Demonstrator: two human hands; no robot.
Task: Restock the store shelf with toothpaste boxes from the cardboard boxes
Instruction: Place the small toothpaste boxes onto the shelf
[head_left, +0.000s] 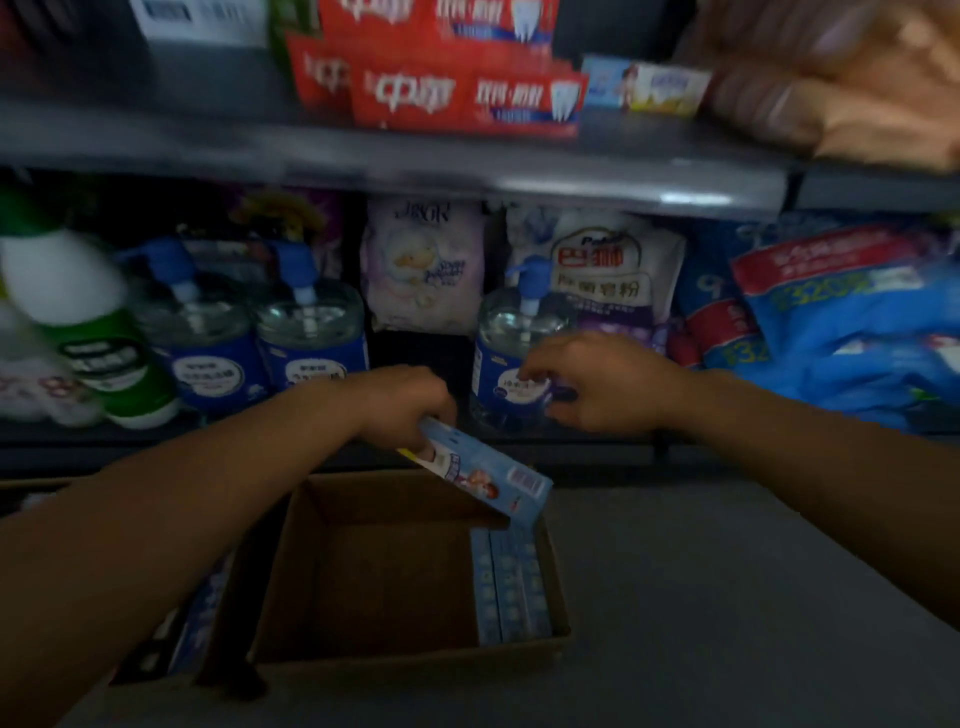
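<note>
The carton (395, 571) on the floor is holding a few blue boxes (511, 592) lying flat along its right wall. My left hand (405, 405) is gripping a blue toothpaste box (488, 478) above the carton's far rim, its long axis slanting down to the right. My right hand (597, 384) is hovering loosely curled, holding nothing, by a pump bottle (511, 358).

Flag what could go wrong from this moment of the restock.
The left hand holds the light blue toothpaste box only by one end, tilted over the cardboard box; it might slip. The right hand hovers by a pump bottle near the lower shelf's edge and could knock it.
</note>
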